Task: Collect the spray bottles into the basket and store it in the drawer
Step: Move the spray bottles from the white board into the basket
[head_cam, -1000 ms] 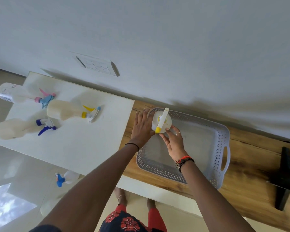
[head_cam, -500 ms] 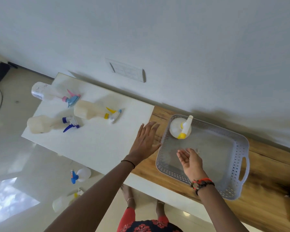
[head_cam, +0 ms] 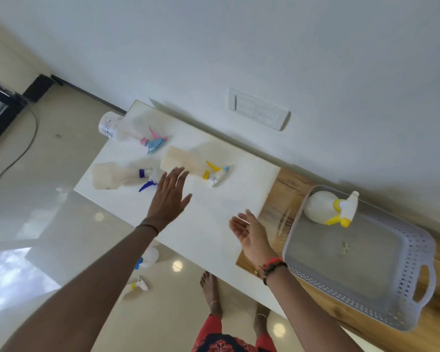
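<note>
On the white surface (head_cam: 214, 224), a yellow-trigger bottle (head_cam: 186, 162), a blue-trigger bottle (head_cam: 112, 175) and a pink-trigger bottle (head_cam: 123, 130) are lying on their sides. A fourth bottle (head_cam: 320, 208) is sitting in the far corner of the basket (head_cam: 417, 252), which is resting on the wooden surface (head_cam: 280, 194). The left hand (head_cam: 168, 196) is being held open, fingers spread, at the yellow-trigger bottle's base; the right hand (head_cam: 249, 231) is being held open and empty, nearer the basket. Collecting is judged under way; a firm wrap round one bottle's body is being called for next.

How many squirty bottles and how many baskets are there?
White plastic spray bottles: 6, three on the white table, one in the basket, two on the floor
Grey perforated plastic basket: 1
Total: 7
</note>
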Demonstrator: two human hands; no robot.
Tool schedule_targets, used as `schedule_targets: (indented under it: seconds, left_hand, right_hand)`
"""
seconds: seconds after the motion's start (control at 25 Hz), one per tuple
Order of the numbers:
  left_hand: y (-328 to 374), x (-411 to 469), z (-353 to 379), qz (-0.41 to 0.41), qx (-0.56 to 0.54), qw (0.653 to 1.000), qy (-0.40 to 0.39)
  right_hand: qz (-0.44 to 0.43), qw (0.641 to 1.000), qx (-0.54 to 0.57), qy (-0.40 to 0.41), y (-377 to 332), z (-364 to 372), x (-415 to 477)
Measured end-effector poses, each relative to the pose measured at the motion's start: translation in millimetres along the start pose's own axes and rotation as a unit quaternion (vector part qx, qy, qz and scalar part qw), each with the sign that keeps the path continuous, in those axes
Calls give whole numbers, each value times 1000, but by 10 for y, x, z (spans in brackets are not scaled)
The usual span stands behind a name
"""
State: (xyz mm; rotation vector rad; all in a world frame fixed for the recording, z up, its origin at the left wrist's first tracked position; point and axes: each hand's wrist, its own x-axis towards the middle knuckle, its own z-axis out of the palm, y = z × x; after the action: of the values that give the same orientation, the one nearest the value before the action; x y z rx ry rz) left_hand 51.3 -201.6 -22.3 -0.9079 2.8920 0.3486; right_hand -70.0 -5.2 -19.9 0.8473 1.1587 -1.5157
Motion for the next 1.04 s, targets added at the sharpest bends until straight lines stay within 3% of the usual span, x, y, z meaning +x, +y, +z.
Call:
schedule_targets:
  seconds: [0.24,0.48,0.6,0.8,0.92,1.04]
  left_hand:
    - [-558,647,-88,59,123,986,-93]
    - [-669,1126,56,93,230,953,-175]
    - [-685,1117,182,83,232,955,-167]
    - [-627,1102,266,58,156,979,-121]
    - [-584,961,279,23,12,994,-109]
    - [-475,722,282,-11,-147,986,-82]
  right_hand:
    - [11,985,-166,-38,363,1112,557]
    - [-7,980,-192,-51,377,1685,973]
    - [-6,981,-183,-57,372,1719,1088]
    - [-14,976,-214,-44,373,1617,1144]
    - [-14,976,-210,-55,362,1478,1056]
    - [-14,978,-196,-67,334,1247,907]
